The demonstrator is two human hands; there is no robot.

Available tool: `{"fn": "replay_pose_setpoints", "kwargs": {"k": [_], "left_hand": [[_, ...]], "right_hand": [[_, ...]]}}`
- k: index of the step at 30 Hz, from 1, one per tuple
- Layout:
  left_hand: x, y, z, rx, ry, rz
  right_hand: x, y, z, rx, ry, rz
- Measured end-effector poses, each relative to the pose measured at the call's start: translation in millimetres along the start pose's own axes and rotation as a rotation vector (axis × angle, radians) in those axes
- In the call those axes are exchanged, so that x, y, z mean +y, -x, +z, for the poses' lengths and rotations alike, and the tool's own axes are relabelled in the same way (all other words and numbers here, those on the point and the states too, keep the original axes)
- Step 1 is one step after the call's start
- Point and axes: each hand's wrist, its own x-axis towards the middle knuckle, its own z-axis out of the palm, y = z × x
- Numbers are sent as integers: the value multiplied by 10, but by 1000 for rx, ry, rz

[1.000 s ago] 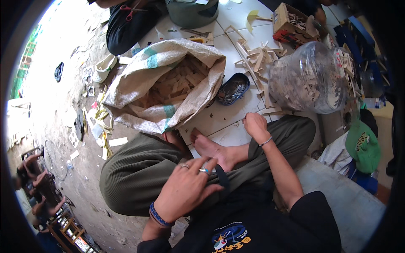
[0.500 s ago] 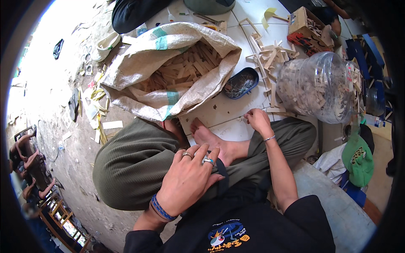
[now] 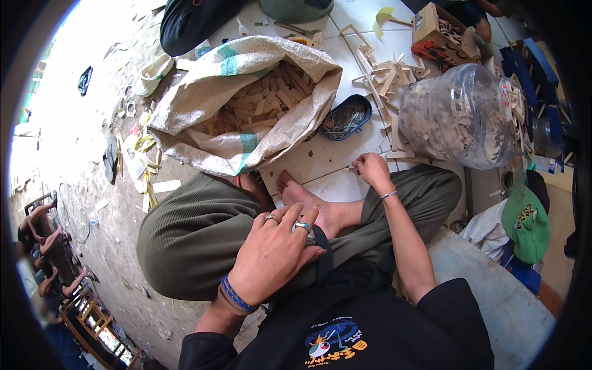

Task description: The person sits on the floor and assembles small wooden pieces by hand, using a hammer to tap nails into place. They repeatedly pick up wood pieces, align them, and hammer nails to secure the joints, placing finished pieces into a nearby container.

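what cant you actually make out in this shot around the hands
- Head view: whatever the right hand pinches on the white board is too small, hidden by its fingers.
- The sack bottom: covered by wood strips.
- The dark tray contents: too small to tell.
- The left hand palm side: pressed against the leg.
- Top boxes: cut by the rim.

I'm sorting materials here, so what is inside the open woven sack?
The woven sack holds a heap of pale flat wooden pieces, visible through its open mouth. How deep the heap goes and whatever lies beneath it is hidden by the sack's folded walls.
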Motion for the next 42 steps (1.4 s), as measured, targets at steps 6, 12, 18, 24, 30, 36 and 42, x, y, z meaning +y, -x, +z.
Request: {"fn": "replay_pose_setpoints", "kwargs": {"k": [6, 12, 18, 24, 30, 36, 42], "left_hand": [[10, -6, 3, 7, -2, -6], [-3, 1, 18, 16, 5, 2], [-9, -17, -19, 73, 61, 27], [110, -216, -12, 395, 205, 37], [273, -454, 22, 620, 370, 111], [358, -495, -1, 675, 371, 190], [386, -532, 70, 706, 375, 166]], "right_hand": [[24, -17, 8, 10, -27, -4], [42, -61, 60, 25, -62, 20], [6, 80, -190, -144, -195, 81], [-433, 948, -733, -416, -955, -191], [-871, 1683, -1151, -474, -1279, -351], [-919, 1632, -1135, -758, -1560, -336], [-934, 1589, -924, -998, -1888, -392]]}}
